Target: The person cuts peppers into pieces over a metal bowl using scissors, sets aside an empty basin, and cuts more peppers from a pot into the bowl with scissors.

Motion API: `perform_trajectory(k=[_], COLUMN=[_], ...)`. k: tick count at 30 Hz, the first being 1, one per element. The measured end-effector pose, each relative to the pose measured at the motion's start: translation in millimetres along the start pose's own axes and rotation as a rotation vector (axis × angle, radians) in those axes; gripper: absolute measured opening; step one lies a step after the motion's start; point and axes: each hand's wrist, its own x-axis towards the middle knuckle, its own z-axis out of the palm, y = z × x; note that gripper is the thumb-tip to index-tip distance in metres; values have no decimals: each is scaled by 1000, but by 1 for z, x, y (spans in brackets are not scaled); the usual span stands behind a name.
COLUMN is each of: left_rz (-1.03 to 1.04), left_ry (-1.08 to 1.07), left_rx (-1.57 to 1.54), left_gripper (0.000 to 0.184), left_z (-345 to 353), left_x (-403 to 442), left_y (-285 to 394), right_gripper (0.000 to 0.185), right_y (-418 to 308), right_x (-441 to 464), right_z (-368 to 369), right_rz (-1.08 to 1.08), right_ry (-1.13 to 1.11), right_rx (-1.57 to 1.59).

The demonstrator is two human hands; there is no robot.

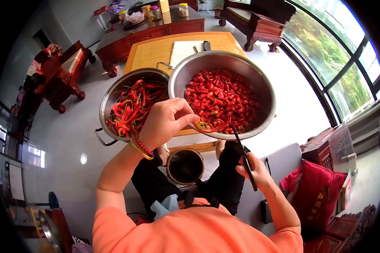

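Note:
My left hand (166,120) is closed in a pinch on one end of a long red chili pepper (211,130), which curves over the near rim of a wide steel basin (264,90). Inside the basin lies a heap of cut red chili pieces (219,97). My right hand (257,170) is wrapped around black scissors (245,162), seen nearly edge-on. Their tips are close to the free end of the pepper. To the left, a steel pot (107,99) with side handles holds whole red chilies (133,107), partly hidden behind my left hand.
Both vessels stand on a yellow wooden table (145,50), with a white board (183,52) behind them. A dark round bucket (170,170) stands on the floor between my legs. A red cushion (316,185) lies at the right, near the windows. A low cabinet (126,42) with jars is beyond.

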Motion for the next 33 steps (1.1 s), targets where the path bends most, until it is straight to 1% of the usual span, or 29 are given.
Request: perform_trajectory(k=[2,5,8,10,11,14,17,18,21,22,26,28,29,33], left_rz=[22,69,127,155,133,86,54,50,64,80,117,66,41,60], left_ry=[-36,-53,-22,20,44,99,94,90,90,98,126,73,47,57], left_rx=[-22,6,71,148,142,119,57,49,38,45,22,-57,-99,-65], left_gripper=[11,11,12,12,12,12,12,12,12,11,10,10,10,10], left_z=[6,12,17,17,17,18,18,19,21,21,17,18,20,24], left_x=[1,2,2,4,5,6,5,4,3,2,1,-1,-2,-2], left_y=[4,13,11,9,7,0,2,4,8,8,8,8,8,7], right_gripper=[51,47,43,35,32,37,43,48,47,47,47,47,45,42], right_y=[-7,-2,-1,-3,-4,-1,-1,-3,-8,-5,-10,-8,-9,-15], right_x=[-4,0,5,5,5,5,3,2,1,3,1,1,1,5], right_z=[-4,-3,-4,-4,-4,-4,-3,-4,-4,-3,-3,-3,-3,-5], right_rz=[13,-1,95,101,103,64,-7,31,69,51,30,7,27,125], right_ry=[21,4,-58,-80,-91,-113,-133,-164,-168,-135,-124,-123,-134,-182], right_rx=[-133,-91,12,102,147,299,194,145,53,81,58,34,42,118])
